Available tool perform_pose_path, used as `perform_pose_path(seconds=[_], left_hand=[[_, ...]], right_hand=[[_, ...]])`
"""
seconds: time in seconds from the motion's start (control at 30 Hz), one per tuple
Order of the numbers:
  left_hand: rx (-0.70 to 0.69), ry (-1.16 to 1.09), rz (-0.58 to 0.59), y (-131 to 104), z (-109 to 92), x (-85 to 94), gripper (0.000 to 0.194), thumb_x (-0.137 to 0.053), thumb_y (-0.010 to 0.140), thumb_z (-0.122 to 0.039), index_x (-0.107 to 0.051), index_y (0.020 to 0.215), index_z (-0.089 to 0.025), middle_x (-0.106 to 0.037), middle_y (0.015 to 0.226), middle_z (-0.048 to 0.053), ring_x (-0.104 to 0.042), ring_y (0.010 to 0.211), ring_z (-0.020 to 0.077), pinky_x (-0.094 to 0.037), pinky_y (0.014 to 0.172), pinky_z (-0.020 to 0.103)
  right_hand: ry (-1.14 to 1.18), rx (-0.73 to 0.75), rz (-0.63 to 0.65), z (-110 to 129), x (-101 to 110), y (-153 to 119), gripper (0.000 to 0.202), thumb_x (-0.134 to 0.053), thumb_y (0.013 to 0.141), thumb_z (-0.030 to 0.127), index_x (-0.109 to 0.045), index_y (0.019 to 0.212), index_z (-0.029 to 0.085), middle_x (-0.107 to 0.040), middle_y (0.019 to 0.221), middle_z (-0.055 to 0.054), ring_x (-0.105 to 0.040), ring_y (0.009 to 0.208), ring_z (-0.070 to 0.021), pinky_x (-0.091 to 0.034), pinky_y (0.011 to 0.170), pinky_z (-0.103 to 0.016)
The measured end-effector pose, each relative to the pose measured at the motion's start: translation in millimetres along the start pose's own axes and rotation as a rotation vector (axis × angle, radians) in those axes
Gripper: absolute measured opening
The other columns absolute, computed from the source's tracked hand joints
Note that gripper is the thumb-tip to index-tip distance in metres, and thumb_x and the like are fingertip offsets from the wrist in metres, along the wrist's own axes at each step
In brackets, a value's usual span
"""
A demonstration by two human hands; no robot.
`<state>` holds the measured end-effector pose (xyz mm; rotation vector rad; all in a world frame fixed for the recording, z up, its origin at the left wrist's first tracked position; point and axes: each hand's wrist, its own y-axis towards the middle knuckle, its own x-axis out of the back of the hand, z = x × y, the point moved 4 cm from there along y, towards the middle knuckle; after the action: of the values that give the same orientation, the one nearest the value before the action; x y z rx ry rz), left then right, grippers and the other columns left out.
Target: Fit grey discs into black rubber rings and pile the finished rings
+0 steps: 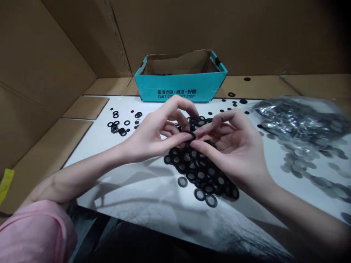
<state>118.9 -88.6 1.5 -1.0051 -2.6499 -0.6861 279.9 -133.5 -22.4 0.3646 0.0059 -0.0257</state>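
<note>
My left hand (164, 128) pinches a black ring (192, 134) between thumb and fingers above the pile. From the other side my right hand (236, 146) has thumb and forefinger closed at the same ring's edge. Whether a disc sits inside this ring I cannot make out. Under and in front of both hands lies a heap of black rings with pale grey centres (201, 175), partly hidden by my fingers. A few such rings (211, 200) lie loose at the heap's near edge.
Behind my hands stands a turquoise open box (181, 84) with dark pieces inside. Small black rings and discs (115, 128) are scattered at left. To the right lie a clear plastic bag (301, 120) of pieces and loose grey discs (297, 160). Cardboard walls (246, 36) surround the white table.
</note>
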Motion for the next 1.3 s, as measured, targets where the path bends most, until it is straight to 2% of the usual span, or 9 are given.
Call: perform_pose_path(seconds=[0.13,0.27,0.43,0.57,0.73,0.9,1.07,1.17,1.3], left_hand=[[-0.016,-0.002,0.043,-1,2,0.2,0.030,-0.069,0.090,-0.015,-0.050,0.112,-0.023,-0.060,0.093,-0.001,-0.064,0.078,0.0060,-0.055,0.062,0.013],[-0.013,0.035,0.148,1,-4,3.2,0.029,-0.066,0.088,-0.011,-0.048,0.107,-0.021,-0.058,0.093,-0.001,-0.059,0.074,0.0058,-0.052,0.059,0.015],[-0.011,0.196,0.252,3,-16,4.8,0.026,-0.061,0.088,-0.007,-0.052,0.109,-0.019,-0.065,0.101,0.002,-0.061,0.078,0.0068,-0.052,0.063,0.016],[-0.001,0.272,0.201,2,-18,4.0,0.028,-0.060,0.087,-0.005,-0.054,0.111,-0.019,-0.067,0.097,0.001,-0.060,0.077,0.0060,-0.052,0.064,0.016],[-0.092,0.186,0.109,2,-9,2.3,0.025,-0.066,0.089,-0.011,-0.054,0.111,-0.017,-0.067,0.115,0.006,-0.066,0.087,0.0071,-0.056,0.068,0.016],[-0.168,0.137,0.044,1,-2,0.5,0.024,-0.063,0.092,-0.011,-0.050,0.109,-0.018,-0.063,0.103,0.002,-0.064,0.084,0.0060,-0.057,0.073,0.016],[-0.090,0.330,0.158,0,-7,-0.8,0.028,-0.058,0.087,-0.003,-0.051,0.108,-0.020,-0.062,0.094,-0.002,-0.060,0.076,0.0053,-0.051,0.066,0.017],[-0.084,0.416,0.193,0,-8,0.3,0.030,-0.057,0.087,-0.005,-0.054,0.112,-0.021,-0.063,0.093,-0.003,-0.059,0.075,0.0058,-0.051,0.068,0.018],[-0.147,0.211,0.092,3,-4,2.8,0.029,-0.065,0.090,-0.014,-0.053,0.116,-0.019,-0.067,0.106,0.004,-0.065,0.086,0.0092,-0.057,0.072,0.020]], right_hand=[[-0.047,0.040,0.019,1,1,1,0.042,-0.088,0.075,0.018,-0.049,0.089,0.023,-0.067,0.077,0.003,-0.070,0.071,-0.0124,-0.062,0.066,-0.023],[0.048,0.047,0.029,0,-1,-1,0.051,-0.091,0.072,0.018,-0.042,0.086,0.024,-0.066,0.070,0.006,-0.070,0.068,-0.0102,-0.061,0.068,-0.019],[0.019,0.045,0.048,-1,-4,-2,0.050,-0.092,0.071,0.019,-0.045,0.086,0.023,-0.065,0.073,0.005,-0.071,0.071,-0.0112,-0.062,0.067,-0.020],[-0.028,0.053,0.072,-1,-3,-1,0.042,-0.087,0.075,0.016,-0.047,0.088,0.023,-0.066,0.076,0.005,-0.074,0.075,-0.0126,-0.063,0.067,-0.021],[-0.083,0.056,0.027,0,-1,0,0.036,-0.079,0.079,0.015,-0.045,0.089,0.024,-0.067,0.077,0.003,-0.073,0.075,-0.0131,-0.063,0.070,-0.024],[-0.125,0.144,-0.016,-1,1,0,0.037,-0.074,0.082,0.014,-0.039,0.090,0.024,-0.062,0.077,0.005,-0.071,0.074,-0.0106,-0.062,0.070,-0.024],[-0.200,0.244,0.056,-9,-1,-5,0.037,-0.070,0.083,0.010,-0.038,0.092,0.025,-0.060,0.084,0.004,-0.070,0.081,-0.0125,-0.060,0.069,-0.027],[-0.185,0.219,0.042,-10,-2,-5,0.039,-0.073,0.081,0.011,-0.038,0.091,0.026,-0.059,0.084,0.004,-0.070,0.081,-0.0133,-0.059,0.069,-0.029],[-0.083,0.097,-0.008,-8,2,1,0.041,-0.074,0.084,0.017,-0.034,0.090,0.026,-0.062,0.078,0.006,-0.070,0.078,-0.0122,-0.062,0.072,-0.028]])
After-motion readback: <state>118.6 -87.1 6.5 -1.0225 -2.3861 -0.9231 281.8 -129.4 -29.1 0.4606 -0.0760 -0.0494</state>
